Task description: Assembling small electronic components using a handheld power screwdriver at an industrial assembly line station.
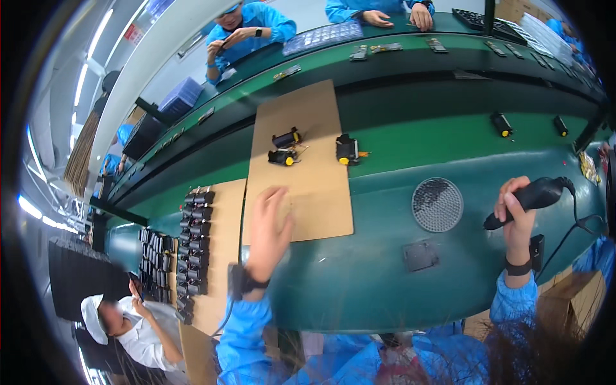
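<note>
My right hand [517, 215] is wrapped round a black corded electric screwdriver [540, 194] at the right of the bench. Its tip points left and down, over the green surface. My left hand [269, 224] reaches forward over a brown cardboard sheet [321, 212], empty, with fingers stretched and thumb apart. Beyond its fingertips lie two black modules with yellow round ends, one nearer [281, 157] and one farther [286, 137]. A third black module [347, 149] sits at the sheet's right edge. Thin wires stick out of the modules.
A round dimpled tray [437, 204] holds small dark pieces beside a flat black plate [421, 255]. Black modules stand in rows [194, 247] at left. Two more modules [502, 124] lie far right. Co-workers [250, 32] sit across the bench; a person in white [138, 327] is at lower left.
</note>
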### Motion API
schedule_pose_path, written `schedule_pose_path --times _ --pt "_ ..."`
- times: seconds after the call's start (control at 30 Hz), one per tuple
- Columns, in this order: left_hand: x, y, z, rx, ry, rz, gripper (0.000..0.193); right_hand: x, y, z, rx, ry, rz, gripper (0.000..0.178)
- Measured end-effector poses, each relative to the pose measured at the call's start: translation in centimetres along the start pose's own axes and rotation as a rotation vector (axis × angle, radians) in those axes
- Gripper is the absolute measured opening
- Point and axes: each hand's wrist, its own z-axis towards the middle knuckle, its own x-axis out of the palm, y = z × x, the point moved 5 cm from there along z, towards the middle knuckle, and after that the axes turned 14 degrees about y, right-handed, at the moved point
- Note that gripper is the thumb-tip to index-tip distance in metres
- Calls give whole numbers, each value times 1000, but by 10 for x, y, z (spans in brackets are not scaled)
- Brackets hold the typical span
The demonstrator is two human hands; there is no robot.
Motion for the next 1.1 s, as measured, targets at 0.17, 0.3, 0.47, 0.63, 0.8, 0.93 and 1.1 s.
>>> schedule_pose_path --times 0.17,0.3,0.47,0.63,0.8,0.93,1.1 --pt "47 -36 120 387 162 324 63 4 3 0 -1 -6 -15 17" --pt "56 -19 155 320 246 225 63 9 4 4 7 -10 28 18" --pt "78 -30 150 -69 222 283 72 0 4 3 22 -19 2 17" --pt "95 -18 153 -73 164 342 77 5 6 3 7 1 -8 16" --pt "92 -40 155 -219 314 212 74 3 6 3 25 -17 -16 15" --pt "79 -39 157 12 151 210 63 3 7 4 25 -27 -4 15" --pt "66 -38 180 444 374 188 75 5 6 5 33 -27 -10 16"
